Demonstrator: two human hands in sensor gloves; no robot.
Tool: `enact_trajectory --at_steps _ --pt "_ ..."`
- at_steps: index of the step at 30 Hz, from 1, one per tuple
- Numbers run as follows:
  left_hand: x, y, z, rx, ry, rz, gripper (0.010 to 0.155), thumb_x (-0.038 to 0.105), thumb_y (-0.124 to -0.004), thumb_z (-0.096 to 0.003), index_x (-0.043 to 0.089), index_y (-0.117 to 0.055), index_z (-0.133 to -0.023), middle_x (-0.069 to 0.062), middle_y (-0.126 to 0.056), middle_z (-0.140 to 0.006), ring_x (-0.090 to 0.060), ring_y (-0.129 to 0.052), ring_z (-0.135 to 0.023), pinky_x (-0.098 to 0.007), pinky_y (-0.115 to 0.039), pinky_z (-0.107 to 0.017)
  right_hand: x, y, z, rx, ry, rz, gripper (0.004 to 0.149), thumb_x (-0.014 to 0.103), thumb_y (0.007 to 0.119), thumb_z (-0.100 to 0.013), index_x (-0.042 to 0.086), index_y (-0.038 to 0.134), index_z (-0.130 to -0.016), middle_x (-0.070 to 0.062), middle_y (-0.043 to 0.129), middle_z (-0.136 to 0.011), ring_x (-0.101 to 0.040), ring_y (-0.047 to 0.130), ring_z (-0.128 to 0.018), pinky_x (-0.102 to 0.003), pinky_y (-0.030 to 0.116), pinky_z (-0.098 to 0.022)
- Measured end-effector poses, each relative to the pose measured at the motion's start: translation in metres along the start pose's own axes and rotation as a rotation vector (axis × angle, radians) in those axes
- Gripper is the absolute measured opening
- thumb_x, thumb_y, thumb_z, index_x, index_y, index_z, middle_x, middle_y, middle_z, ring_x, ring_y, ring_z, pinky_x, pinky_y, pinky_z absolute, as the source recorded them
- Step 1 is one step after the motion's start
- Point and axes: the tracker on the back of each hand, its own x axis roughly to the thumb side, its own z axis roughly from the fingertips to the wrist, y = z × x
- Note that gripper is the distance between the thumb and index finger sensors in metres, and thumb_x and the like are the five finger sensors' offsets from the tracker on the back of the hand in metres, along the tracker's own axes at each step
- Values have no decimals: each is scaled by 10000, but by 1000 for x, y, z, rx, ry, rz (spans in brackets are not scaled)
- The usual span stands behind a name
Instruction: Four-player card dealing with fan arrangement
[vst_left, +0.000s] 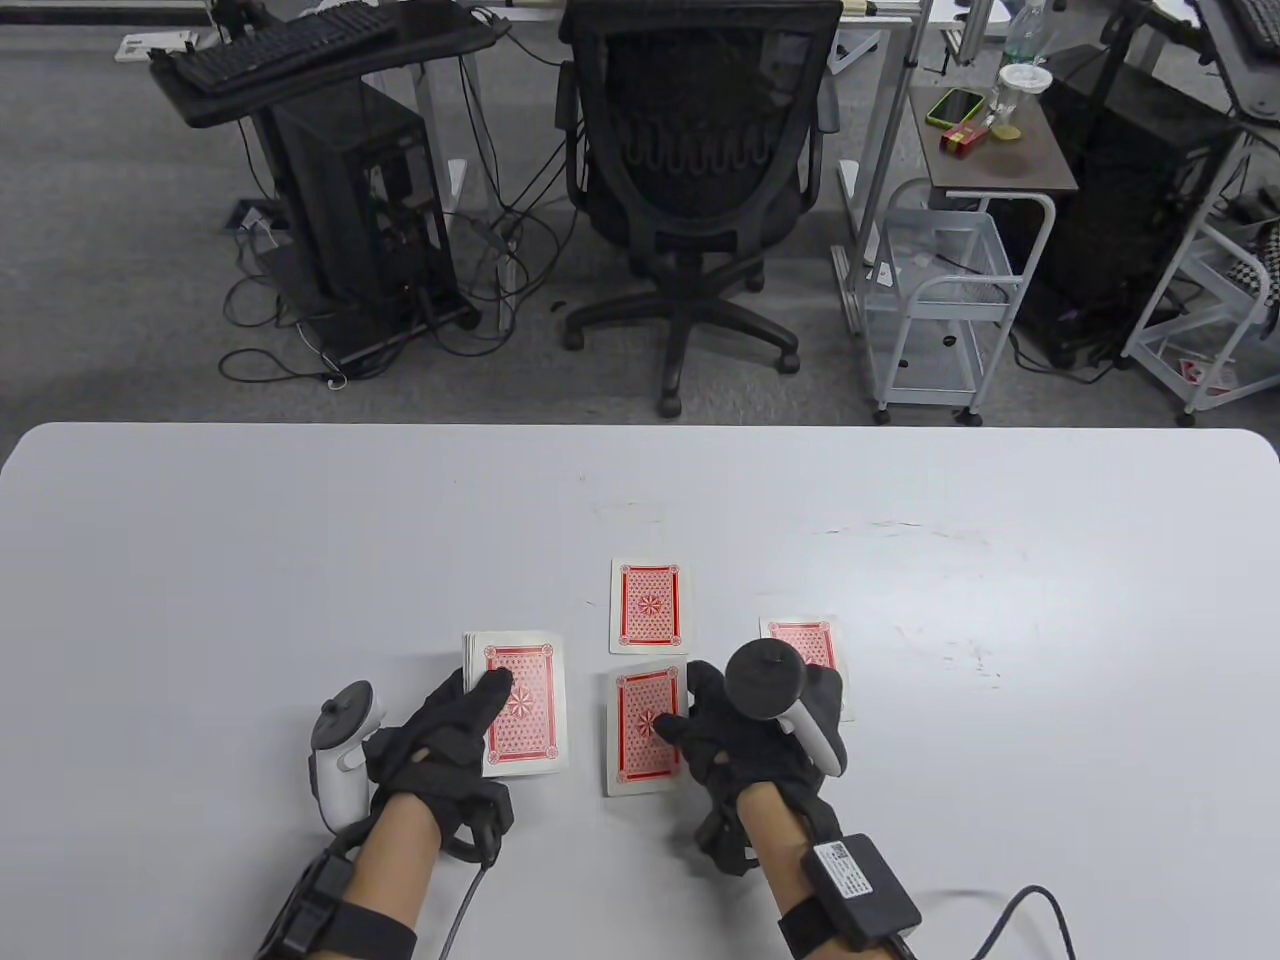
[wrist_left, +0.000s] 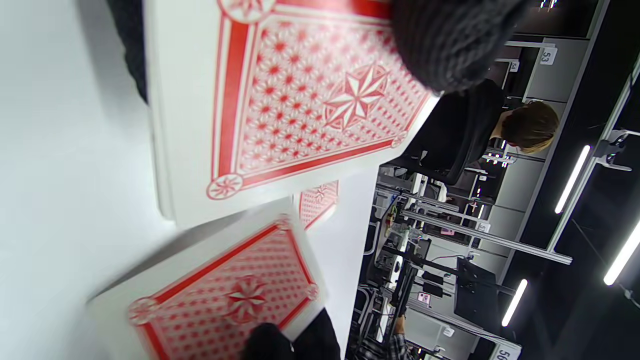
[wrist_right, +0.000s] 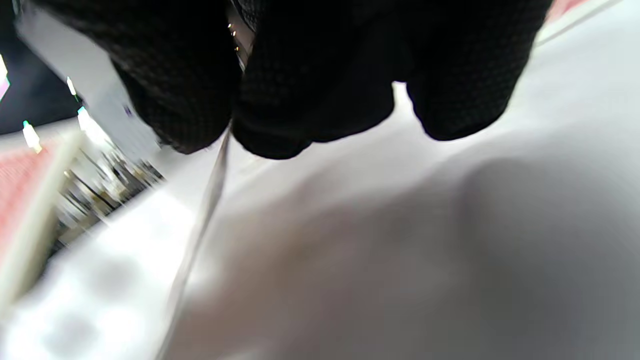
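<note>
The left hand (vst_left: 440, 730) grips the deck (vst_left: 520, 705), thumb laid across its top, face down on the white table (vst_left: 200, 560). Just right of the deck, the right hand (vst_left: 745, 735) pinches the near card (vst_left: 640, 735) by its right edge, seemingly setting it down. Beyond that near card lies another single card (vst_left: 650, 605); a third card (vst_left: 805, 645) sits farther right, half hidden under the hand. So dealing looks barely begun: three places hold one card each, a fourth shows none, and no fans exist yet.
</note>
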Motion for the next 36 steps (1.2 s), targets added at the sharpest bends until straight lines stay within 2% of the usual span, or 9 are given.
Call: enact_trajectory --at_steps 2,4,9,13,16,21,28,33,36 --pt "0 -2 0 -1 0 -14 550 475 -795 -533 285 -608 -1013 30 -817 -981 -343 -961 -794 -492 -864 -535 7 5 0 38 67 191 783 407 862 -507 -9 488 -1055 -9 846 -709 -116 943 -319 -526 742 -488" --pt "2 -4 1 -7 -9 -20 547 473 -798 -532 285 -612 -1011 33 -819 -978 -340 -966 -789 -492 -867 -531 10 9 0 47 98 250 801 445 857 -505 4 489 -1062 -7 841 -716 -115 939 -327 -525 734 -497" --pt "3 -10 4 -29 -25 -1 548 468 -806 -526 279 -621 -1006 27 -828 -970 -344 -973 -778 -495 -873 -518 11 -1 4 -7 94 216 821 497 815 -517 20 455 -1080 -35 820 -770 -141 942 -396 -541 713 -520" --pt "3 -21 8 -89 -25 40 544 471 -804 -527 283 -622 -1004 35 -829 -968 -335 -979 -775 -488 -880 -514 16 -10 11 -9 -73 -160 716 517 744 -556 78 527 -1079 -116 785 -862 -231 966 -541 -577 693 -539" --pt "3 -32 11 -144 -21 84 541 473 -805 -529 286 -623 -1003 38 -832 -965 -331 -983 -770 -483 -885 -509 27 -7 14 51 -187 -417 742 530 765 -546 60 538 -1073 -135 754 -898 -293 951 -628 -611 672 -551" --pt "10 -45 18 -184 -42 105 537 490 -806 -529 296 -628 -997 54 -838 -959 -316 -993 -761 -472 -892 -503 37 -5 18 30 -208 -525 564 401 881 -497 83 698 -925 3 867 -695 -181 1012 -428 -558 743 -512" --pt "8 -30 25 -190 -26 106 541 491 -809 -518 302 -634 -993 60 -844 -953 -310 -996 -759 -468 -897 -497 39 4 12 114 -264 -627 525 337 878 -502 54 724 -917 -10 901 -702 -208 1055 -470 -565 743 -522" --pt "-5 -9 18 -219 17 244 538 475 -808 -516 279 -654 -992 33 -860 -943 -330 -1006 -738 -483 -897 -482 52 6 6 129 -280 -624 566 307 865 -513 20 667 -958 -16 897 -719 -209 1053 -471 -561 746 -518" --pt "0 13 15 -159 -24 191 530 491 -796 -524 303 -642 -996 54 -850 -952 -311 -999 -755 -466 -898 -498 56 0 0 111 -267 -626 605 291 847 -527 2 599 -997 -30 874 -742 -206 1030 -450 -555 744 -511"
